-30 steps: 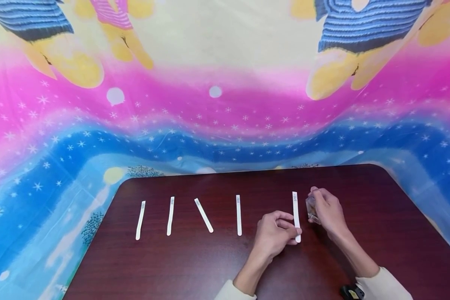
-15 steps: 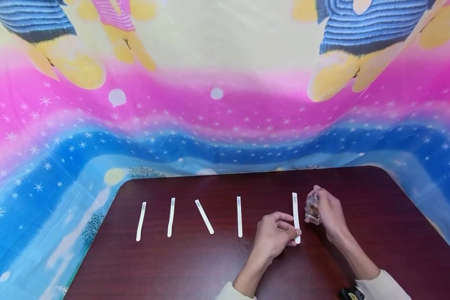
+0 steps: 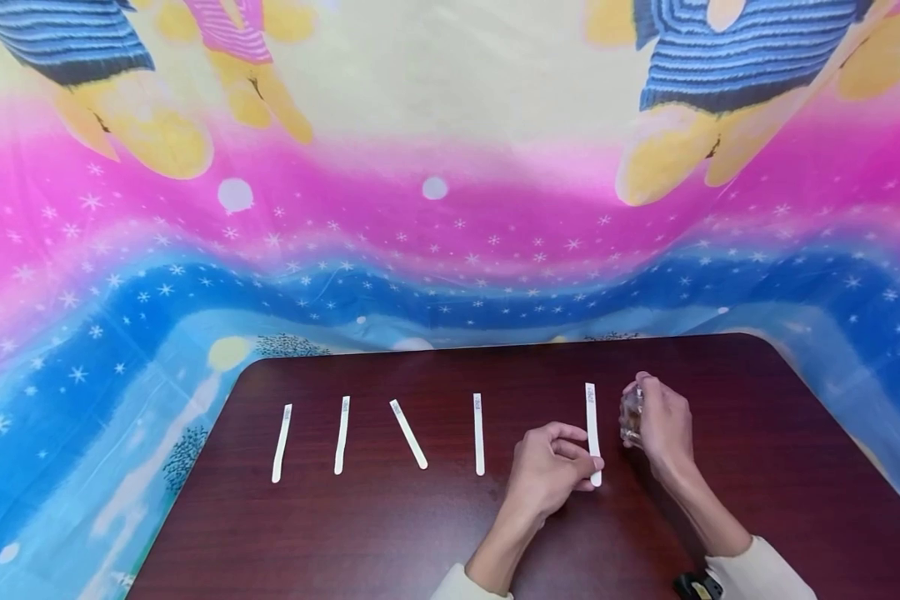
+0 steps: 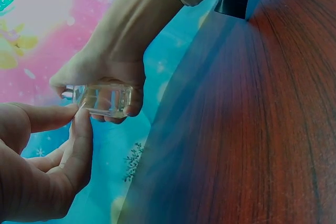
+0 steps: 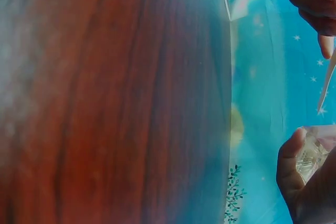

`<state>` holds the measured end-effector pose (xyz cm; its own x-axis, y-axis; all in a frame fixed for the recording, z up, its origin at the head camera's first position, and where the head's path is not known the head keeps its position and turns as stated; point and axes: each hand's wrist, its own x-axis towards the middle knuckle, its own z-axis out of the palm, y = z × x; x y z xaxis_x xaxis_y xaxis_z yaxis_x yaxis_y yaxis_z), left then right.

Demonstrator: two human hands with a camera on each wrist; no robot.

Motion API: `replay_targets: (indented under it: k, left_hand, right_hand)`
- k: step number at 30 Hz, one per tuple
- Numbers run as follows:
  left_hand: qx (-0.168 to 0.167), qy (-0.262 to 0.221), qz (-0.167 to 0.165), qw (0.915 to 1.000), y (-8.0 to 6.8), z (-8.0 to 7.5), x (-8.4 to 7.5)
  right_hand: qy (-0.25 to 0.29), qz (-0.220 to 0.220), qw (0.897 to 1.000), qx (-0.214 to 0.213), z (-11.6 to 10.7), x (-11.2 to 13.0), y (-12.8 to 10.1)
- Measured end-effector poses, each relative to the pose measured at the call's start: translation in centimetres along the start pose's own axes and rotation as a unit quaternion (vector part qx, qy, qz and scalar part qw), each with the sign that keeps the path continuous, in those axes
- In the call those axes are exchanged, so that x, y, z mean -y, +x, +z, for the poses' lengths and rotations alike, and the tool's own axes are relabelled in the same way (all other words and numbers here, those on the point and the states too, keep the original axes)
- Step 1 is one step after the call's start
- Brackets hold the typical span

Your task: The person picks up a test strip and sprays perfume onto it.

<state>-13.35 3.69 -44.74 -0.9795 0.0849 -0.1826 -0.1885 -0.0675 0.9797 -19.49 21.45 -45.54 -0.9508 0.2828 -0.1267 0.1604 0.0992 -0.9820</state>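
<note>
My left hand [image 3: 551, 473] pinches the near end of a white paper strip [image 3: 592, 425] that points away from me over the dark table [image 3: 390, 533]. Just right of that strip my right hand [image 3: 658, 421] grips a small clear glass bottle [image 3: 631, 414]. In the left wrist view the bottle [image 4: 103, 99] is square and transparent, held between thumb and fingers, with my left fingers [image 4: 79, 140] close beside it. In the right wrist view the bottle [image 5: 312, 150] shows at the lower right, the strip [image 5: 326, 85] above it.
Several more white strips lie in a row on the table to the left: one [image 3: 478, 433] near my left hand, a slanted one [image 3: 408, 432], then two more [image 3: 341, 433] [image 3: 281, 442]. A bright patterned cloth [image 3: 420, 208] hangs behind the table. A dark wrist device [image 3: 693, 587] sits on my right sleeve.
My right hand has shifted the glass bottle slightly to the right, away from the strip. The left hand and its strip have stayed put.
</note>
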Motion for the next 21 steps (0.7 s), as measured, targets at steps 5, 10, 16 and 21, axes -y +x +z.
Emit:
replay_targets:
  k: [5,10,16,21]
  left_hand:
    - [0.000,0.003,-0.001,1.0000,-0.07,-0.01,-0.05]
    - [-0.002,0.004,0.000,1.0000,-0.07,0.01,-0.08]
    - [0.001,-0.006,-0.001,1.0000,-0.13,0.07,-0.10]
    - [-0.002,-0.001,0.001,1.0000,-0.04,-0.02,-0.12]
  right_hand:
    - [-0.002,0.005,1.000,-0.001,0.10,-0.02,-0.06]
    - [0.001,-0.007,1.000,-0.009,0.37,-0.13,-0.11]
    - [-0.030,-0.038,0.998,-0.031,0.65,-0.37,-0.05]
    - [-0.036,-0.033,0.999,-0.024,0.60,-0.35,0.08]
